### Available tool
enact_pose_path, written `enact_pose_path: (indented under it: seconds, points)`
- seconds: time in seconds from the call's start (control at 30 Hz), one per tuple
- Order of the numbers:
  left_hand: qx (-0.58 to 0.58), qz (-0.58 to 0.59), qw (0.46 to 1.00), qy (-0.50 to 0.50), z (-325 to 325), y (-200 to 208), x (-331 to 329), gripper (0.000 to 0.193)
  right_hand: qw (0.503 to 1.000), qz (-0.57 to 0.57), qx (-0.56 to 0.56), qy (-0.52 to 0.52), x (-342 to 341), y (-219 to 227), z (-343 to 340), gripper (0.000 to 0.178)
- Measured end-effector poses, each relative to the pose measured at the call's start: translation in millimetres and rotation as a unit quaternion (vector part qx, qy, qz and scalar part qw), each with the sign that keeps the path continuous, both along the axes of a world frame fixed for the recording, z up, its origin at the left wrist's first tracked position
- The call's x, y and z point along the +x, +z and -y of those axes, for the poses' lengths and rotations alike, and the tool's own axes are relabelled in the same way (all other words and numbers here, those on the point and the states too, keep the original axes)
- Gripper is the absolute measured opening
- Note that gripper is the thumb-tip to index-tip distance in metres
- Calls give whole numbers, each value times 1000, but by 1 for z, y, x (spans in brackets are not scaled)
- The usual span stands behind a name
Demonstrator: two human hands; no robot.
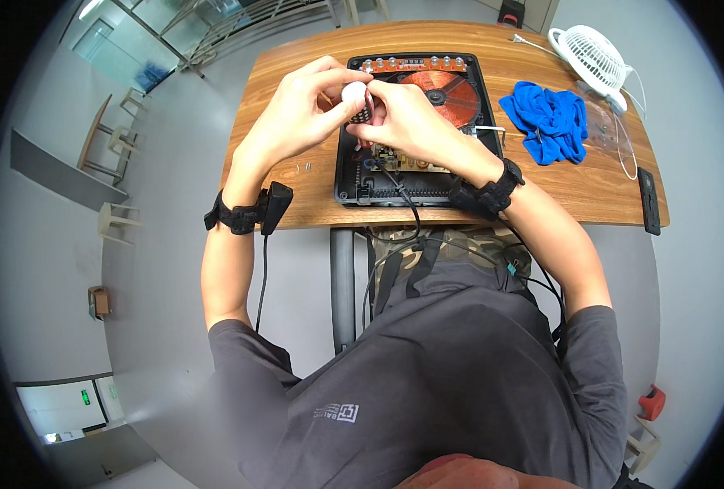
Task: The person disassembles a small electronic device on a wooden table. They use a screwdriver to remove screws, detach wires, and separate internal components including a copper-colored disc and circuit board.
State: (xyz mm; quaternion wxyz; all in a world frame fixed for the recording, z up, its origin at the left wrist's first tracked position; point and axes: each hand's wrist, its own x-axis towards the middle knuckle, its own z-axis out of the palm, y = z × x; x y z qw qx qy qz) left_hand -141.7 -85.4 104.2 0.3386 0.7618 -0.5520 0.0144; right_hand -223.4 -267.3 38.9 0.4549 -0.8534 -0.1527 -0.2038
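Observation:
Both my hands are raised over the left part of an opened induction cooker (350,183), gripping one small part (354,92) between them. It has a white rounded end and a dark side with dotted rows; its exact kind is hidden by the fingers. My left hand (301,106) closes round it from the left. From the right, my right hand (407,118) pinches it with thumb and fingers. Inside the black housing lie a copper coil (460,94), a circuit board (415,160) and an orange strip board (411,63) along the far edge.
Small screws (303,167) lie left of the cooker on the wooden table (297,213). To the right are a crumpled blue cloth (545,122), a white fan (594,61) with its cord, clear plastic (611,130) and a flat black object (649,200). Black cables (415,220) hang at the front edge.

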Motion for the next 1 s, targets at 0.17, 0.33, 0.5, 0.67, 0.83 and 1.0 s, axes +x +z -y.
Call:
enact_pose_path:
  seconds: [0.17,0.33,0.5,0.67,0.83,1.0]
  points:
    - [7,-7,1000,-2,1,2,-1,29,1000,-6,-9,-1,-2,2,1,32]
    - [24,13,999,17,1,1,5,28,1000,-27,2,10,1,1,0,33]
    - [37,27,999,26,1,8,3,28,1000,-29,-2,-2,-1,1,-1,36]
    - [25,32,999,28,4,8,5,34,999,-14,-15,-40,-2,6,-3,44]
    - [90,63,988,107,3,17,4,42,998,7,1,-64,-5,1,-13,44]
    - [100,88,981,138,8,15,-1,54,999,13,15,-51,1,-2,-15,41]
